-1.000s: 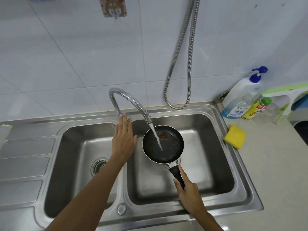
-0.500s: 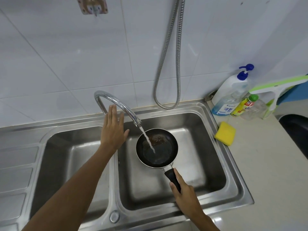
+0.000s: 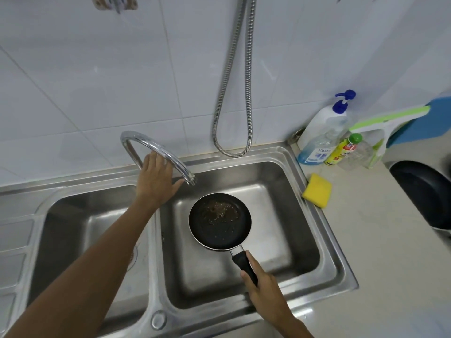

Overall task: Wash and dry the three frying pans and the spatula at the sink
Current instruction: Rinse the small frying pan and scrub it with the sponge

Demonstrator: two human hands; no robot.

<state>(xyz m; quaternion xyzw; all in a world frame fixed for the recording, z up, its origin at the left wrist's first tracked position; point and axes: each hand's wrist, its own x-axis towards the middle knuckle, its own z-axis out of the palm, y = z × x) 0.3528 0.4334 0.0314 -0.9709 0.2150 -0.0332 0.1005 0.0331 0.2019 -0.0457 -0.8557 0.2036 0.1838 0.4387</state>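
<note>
A small black frying pan [image 3: 219,220] with brown residue and water drops in it hangs level over the right basin [image 3: 302,230] of the steel sink. My right hand [image 3: 264,291] is shut on its black handle at the basin's front. My left hand [image 3: 155,181] lies flat, palm down, at the foot of the curved chrome tap [image 3: 146,140], just left of the spout; what is under the palm is hidden. No water runs from the spout. A second, larger dark pan [image 3: 424,193] sits on the counter at the right edge, partly cut off. No spatula is in view.
A yellow sponge [image 3: 317,190] lies on the counter by the sink's right rim. Behind it stand a blue-pump soap bottle [image 3: 319,132], a yellow bottle [image 3: 341,150] and a green-and-white squeegee [image 3: 380,128]. A metal hose [image 3: 231,93] hangs on the tiled wall. The left basin [image 3: 73,228] holds nothing.
The water stream that was falling into the pan has stopped. My left hand has stayed at the tap's foot. The pan has stayed under the spout in my right hand.
</note>
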